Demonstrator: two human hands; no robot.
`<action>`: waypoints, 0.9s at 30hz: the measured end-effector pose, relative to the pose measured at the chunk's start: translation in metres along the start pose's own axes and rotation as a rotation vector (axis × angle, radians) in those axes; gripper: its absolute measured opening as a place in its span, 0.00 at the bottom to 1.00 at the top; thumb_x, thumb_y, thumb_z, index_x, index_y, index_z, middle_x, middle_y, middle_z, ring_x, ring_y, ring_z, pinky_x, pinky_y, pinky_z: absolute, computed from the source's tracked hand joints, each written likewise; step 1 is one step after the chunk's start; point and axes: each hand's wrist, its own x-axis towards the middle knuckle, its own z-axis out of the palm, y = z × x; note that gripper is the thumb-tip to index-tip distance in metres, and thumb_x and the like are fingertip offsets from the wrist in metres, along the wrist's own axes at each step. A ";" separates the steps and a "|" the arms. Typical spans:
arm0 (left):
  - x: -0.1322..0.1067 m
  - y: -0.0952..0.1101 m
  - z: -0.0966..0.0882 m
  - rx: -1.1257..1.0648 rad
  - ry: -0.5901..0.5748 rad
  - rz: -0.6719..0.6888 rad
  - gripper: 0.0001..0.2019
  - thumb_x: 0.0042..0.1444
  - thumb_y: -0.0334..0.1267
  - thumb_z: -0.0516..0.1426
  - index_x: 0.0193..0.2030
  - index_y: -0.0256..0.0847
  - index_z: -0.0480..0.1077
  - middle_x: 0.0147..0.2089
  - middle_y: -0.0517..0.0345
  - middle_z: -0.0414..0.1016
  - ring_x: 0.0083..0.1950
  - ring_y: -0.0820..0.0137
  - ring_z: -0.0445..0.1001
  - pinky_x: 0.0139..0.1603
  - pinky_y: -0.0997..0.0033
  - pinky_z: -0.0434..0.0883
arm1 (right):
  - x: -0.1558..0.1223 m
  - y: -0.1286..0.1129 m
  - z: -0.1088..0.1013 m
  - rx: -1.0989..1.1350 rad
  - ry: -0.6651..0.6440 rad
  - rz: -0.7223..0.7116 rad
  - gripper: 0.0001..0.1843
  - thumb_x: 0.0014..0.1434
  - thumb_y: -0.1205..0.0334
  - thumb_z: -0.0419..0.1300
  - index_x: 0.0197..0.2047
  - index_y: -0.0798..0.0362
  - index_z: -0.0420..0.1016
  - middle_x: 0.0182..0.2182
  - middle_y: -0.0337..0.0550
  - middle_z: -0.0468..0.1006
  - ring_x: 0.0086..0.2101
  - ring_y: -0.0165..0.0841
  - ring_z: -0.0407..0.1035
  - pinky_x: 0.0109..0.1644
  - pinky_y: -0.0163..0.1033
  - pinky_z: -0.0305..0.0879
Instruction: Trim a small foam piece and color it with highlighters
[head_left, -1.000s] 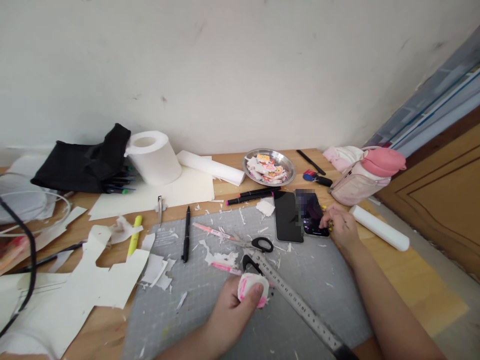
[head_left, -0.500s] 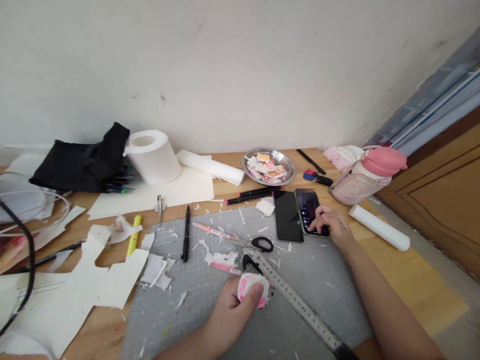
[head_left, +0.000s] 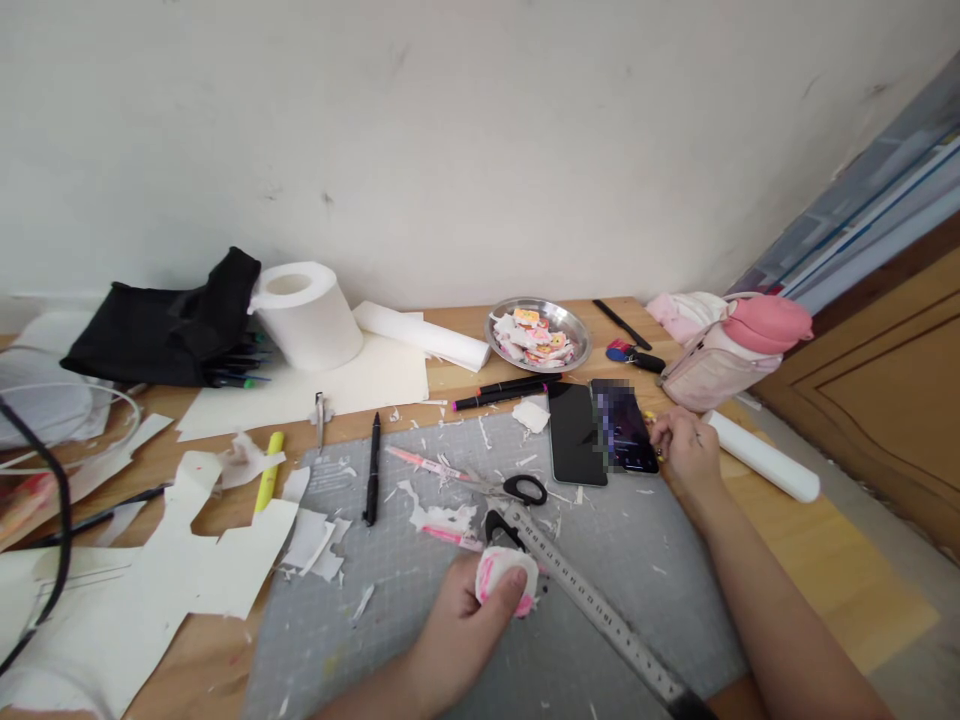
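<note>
My left hand (head_left: 472, 620) is closed around a rounded white paper piece (head_left: 501, 572) marked with pink, the thumb pressed on its front. It is held over the grey cutting mat (head_left: 405, 640), close to scissors (head_left: 517, 489) with black handles and a steel ruler (head_left: 592, 600). Beside the right edge of a phone (head_left: 628, 430) with a lit, partly blurred screen, my right hand (head_left: 688, 450) rests with curled fingers. Small yellow bits show at its fingertips; what they belong to is unclear. A second phone (head_left: 577, 435), its screen dark, lies alongside.
A metal dish (head_left: 581, 350) holds coloured paper cutouts. Markers (head_left: 506, 393), a black pen (head_left: 373, 470) and paper scraps (head_left: 315, 540) lie about. Along the back stand a toilet roll (head_left: 315, 325) and a black pouch (head_left: 142, 335). A pink bottle (head_left: 720, 365) lies at right near a white roll (head_left: 765, 458).
My right hand has moved off the phone screen to the right, and its fingers have curled in. My left hand stays in place with the paper piece.
</note>
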 end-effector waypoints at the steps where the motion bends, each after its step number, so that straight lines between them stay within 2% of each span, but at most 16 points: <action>1: 0.000 0.000 0.000 -0.001 -0.002 0.001 0.29 0.52 0.66 0.48 0.19 0.40 0.55 0.21 0.64 0.51 0.24 0.75 0.51 0.26 0.76 0.54 | -0.001 0.000 -0.001 0.001 0.002 0.005 0.22 0.55 0.60 0.43 0.13 0.50 0.63 0.11 0.38 0.65 0.16 0.29 0.59 0.24 0.37 0.57; 4: 0.000 -0.001 0.000 -0.010 -0.007 -0.005 0.29 0.52 0.66 0.48 0.20 0.40 0.55 0.21 0.64 0.52 0.25 0.75 0.51 0.26 0.76 0.54 | -0.001 -0.002 -0.002 -0.009 -0.014 0.006 0.21 0.53 0.60 0.43 0.14 0.50 0.66 0.15 0.40 0.70 0.19 0.30 0.64 0.26 0.37 0.60; 8: -0.002 -0.003 0.001 -0.016 -0.013 -0.014 0.29 0.52 0.66 0.48 0.20 0.40 0.54 0.21 0.64 0.51 0.25 0.75 0.51 0.26 0.75 0.54 | 0.001 -0.004 -0.001 -0.054 -0.046 0.003 0.23 0.56 0.59 0.43 0.15 0.51 0.69 0.19 0.44 0.76 0.28 0.35 0.70 0.39 0.41 0.65; 14: 0.000 -0.003 0.001 -0.006 -0.024 0.000 0.29 0.53 0.65 0.48 0.19 0.40 0.53 0.21 0.63 0.50 0.25 0.75 0.51 0.26 0.75 0.53 | 0.006 -0.003 -0.001 -0.082 0.004 -0.022 0.26 0.61 0.53 0.40 0.27 0.52 0.76 0.35 0.48 0.81 0.42 0.37 0.72 0.54 0.44 0.61; 19: 0.000 0.000 0.000 -0.008 -0.011 -0.005 0.29 0.52 0.66 0.48 0.19 0.40 0.54 0.21 0.64 0.51 0.25 0.75 0.51 0.26 0.75 0.54 | 0.007 0.001 -0.002 -0.119 -0.024 -0.016 0.27 0.61 0.50 0.42 0.23 0.51 0.75 0.29 0.47 0.81 0.37 0.38 0.73 0.51 0.46 0.63; 27: -0.001 -0.001 0.002 -0.010 -0.013 -0.002 0.29 0.52 0.66 0.48 0.19 0.40 0.53 0.21 0.64 0.50 0.25 0.75 0.50 0.25 0.75 0.53 | 0.007 0.001 0.002 -0.142 -0.001 -0.087 0.30 0.61 0.45 0.38 0.29 0.51 0.75 0.34 0.48 0.81 0.40 0.37 0.72 0.53 0.45 0.62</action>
